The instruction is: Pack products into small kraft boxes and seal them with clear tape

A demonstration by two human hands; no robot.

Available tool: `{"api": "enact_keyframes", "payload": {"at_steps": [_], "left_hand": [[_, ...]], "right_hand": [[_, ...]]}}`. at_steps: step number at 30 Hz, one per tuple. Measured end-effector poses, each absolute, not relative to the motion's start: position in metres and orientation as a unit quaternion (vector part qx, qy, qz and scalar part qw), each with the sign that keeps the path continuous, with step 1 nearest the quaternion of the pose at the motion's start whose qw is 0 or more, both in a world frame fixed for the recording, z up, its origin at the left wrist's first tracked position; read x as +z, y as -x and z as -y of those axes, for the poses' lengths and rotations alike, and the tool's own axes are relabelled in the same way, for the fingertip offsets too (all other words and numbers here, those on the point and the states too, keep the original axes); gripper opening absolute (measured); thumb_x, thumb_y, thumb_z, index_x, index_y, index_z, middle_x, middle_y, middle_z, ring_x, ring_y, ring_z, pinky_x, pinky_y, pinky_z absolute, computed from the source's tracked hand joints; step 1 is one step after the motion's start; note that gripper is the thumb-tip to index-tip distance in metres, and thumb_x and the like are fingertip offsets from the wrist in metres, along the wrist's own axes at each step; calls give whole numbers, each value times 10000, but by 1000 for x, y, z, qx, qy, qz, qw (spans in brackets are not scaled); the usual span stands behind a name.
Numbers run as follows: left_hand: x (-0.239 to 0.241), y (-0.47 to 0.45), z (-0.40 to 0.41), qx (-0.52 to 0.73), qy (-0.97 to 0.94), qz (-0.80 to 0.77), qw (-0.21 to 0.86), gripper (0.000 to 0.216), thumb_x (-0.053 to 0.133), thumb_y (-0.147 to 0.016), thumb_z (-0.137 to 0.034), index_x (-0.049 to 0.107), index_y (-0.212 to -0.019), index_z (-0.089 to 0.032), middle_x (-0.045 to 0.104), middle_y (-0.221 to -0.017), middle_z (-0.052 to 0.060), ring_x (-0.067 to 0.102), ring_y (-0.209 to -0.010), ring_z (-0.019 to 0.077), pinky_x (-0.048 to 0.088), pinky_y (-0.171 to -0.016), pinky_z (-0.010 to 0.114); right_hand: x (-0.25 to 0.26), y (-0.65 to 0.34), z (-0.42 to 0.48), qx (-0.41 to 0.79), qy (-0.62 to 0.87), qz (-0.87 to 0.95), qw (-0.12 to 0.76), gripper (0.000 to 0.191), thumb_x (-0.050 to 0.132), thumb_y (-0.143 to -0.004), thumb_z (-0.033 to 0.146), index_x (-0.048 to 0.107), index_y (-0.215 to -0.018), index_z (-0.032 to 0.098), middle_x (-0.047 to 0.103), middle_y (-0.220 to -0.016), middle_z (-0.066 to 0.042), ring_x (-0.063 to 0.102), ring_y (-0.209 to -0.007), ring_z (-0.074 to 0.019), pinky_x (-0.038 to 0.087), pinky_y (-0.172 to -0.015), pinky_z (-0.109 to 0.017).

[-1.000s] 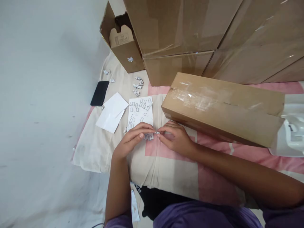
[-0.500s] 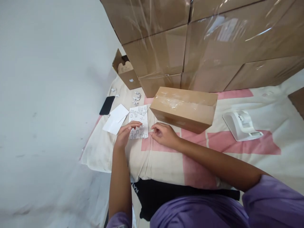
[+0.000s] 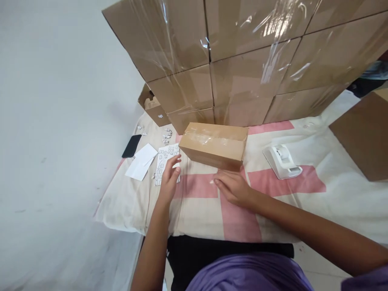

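A long carton (image 3: 214, 143) is lying on a pink-and-cream cloth (image 3: 200, 218) and is serving as the landmark here. The left hand (image 3: 167, 182) is reaching in just beyond the carton's left end, holding its thumb apart from its fingers in a fairly wide, loose curve and grasping nothing visible. It is covering part of a printed sheet (image 3: 170, 151), which is lying just left of the carton and showing rows of small outlined shapes; whether the hand is touching the paper, I cannot tell. The right hand (image 3: 233, 186) is staying narrow in front of the carton's near side, pinching a small white piece (image 3: 211, 182) that is poking out from thumb and finger toward the left.

Further left of the carton, two blank white papers (image 3: 137, 169) are overlapping, and a dark flat object (image 3: 131, 146) is resting beyond them. To the carton's far left, small crumpled pieces (image 3: 167, 135) are forming a curved cluster, and a small open box (image 3: 159, 116) is standing behind them. Behind the carton, a stack of boxes (image 3: 242, 79) in shiny clear wrap is rising. Right of the carton, a white tape dispenser (image 3: 281, 161) is sitting, and well beyond it a brown box (image 3: 363, 135) is occupying the cloth's right side.
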State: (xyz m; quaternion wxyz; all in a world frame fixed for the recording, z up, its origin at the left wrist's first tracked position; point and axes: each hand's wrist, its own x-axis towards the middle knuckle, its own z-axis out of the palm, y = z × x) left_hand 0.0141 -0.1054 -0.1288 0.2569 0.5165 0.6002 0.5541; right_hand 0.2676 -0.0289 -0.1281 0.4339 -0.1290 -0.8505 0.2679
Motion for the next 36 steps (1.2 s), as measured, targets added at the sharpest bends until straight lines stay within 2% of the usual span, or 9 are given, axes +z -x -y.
{"api": "enact_keyframes", "payload": {"at_steps": [4, 6, 8, 11, 15, 19, 26, 31, 36], "left_hand": [[-117, -53, 49, 597, -459, -593, 286, 665, 490, -944, -700, 396, -1518, -379, 342, -1654, 48, 348, -1517, 288, 362, -1196, 470], [-110, -63, 14, 603, -437, -602, 289, 771, 614, -885, -682, 340, -1538, -377, 291, -1676, 46, 298, -1546, 285, 341, -1223, 441], [-101, -62, -20, 606, -428, -607, 286, 888, 758, -816, -569, 300, -1549, -363, 284, -1670, 64, 325, -1532, 290, 353, -1221, 417], [-85, -49, -60, 552, -480, -608, 309, 807, 802, -780, -411, 426, -1489, -321, 402, -1588, 84, 419, -1455, 330, 392, -1193, 456], [-64, -32, -86, 428, -563, -607, 363, 623, 815, -743, -310, 619, -1333, -267, 580, -1386, 86, 506, -1335, 377, 453, -1119, 497], [-61, -29, -89, 421, -587, -582, 373, 639, 812, -770, -317, 588, -1367, -274, 569, -1381, 63, 518, -1304, 361, 471, -1091, 480], [-62, -19, -85, 383, -598, -578, 402, 743, 821, -799, -466, 493, -1441, -284, 528, -1403, 42, 481, -1308, 340, 474, -1087, 493], [-59, -19, -86, 379, -594, -581, 408, 698, 802, -809, -401, 509, -1433, -289, 532, -1402, 49, 484, -1301, 327, 487, -1064, 448], [-61, -19, -86, 385, -591, -585, 400, 675, 797, -765, -324, 547, -1392, -319, 516, -1377, 51, 466, -1334, 373, 419, -1127, 568]], "right_hand": [[-112, -311, 11, 161, 65, 848, 501, 160, 491, -907, 67, 559, -906, 211, 590, -676, -6, 507, -585, -148, 398, -550, -287], [-110, -320, -3, 132, 71, 829, 538, 149, 508, -893, 76, 541, -877, 220, 566, -649, 5, 477, -564, -147, 372, -538, -292], [-115, -324, -15, 141, 138, 822, 534, 146, 529, -906, 93, 531, -842, 225, 555, -634, 17, 473, -554, -139, 367, -537, -285], [-128, -327, -25, 169, 245, 839, 456, 191, 552, -936, 141, 517, -770, 229, 539, -604, 36, 475, -534, -125, 370, -535, -277], [-136, -329, -21, 144, 254, 868, 400, 230, 552, -944, 175, 505, -725, 230, 560, -605, 30, 500, -554, -134, 384, -563, -294], [-134, -324, -13, 125, 235, 893, 362, 216, 506, -948, 146, 524, -748, 225, 572, -608, 29, 496, -541, -129, 389, -555, -293], [-139, -309, -9, 130, 233, 905, 332, 211, 492, -944, 113, 554, -770, 215, 582, -590, 24, 521, -528, -134, 392, -541, -304], [-133, -304, -11, 127, 233, 898, 350, 244, 496, -944, 103, 533, -737, 227, 555, -562, 39, 494, -497, -121, 353, -513, -295], [-131, -303, -9, 130, 235, 893, 360, 189, 477, -936, 91, 567, -832, 221, 594, -585, 30, 525, -507, -129, 378, -516, -295]]}}
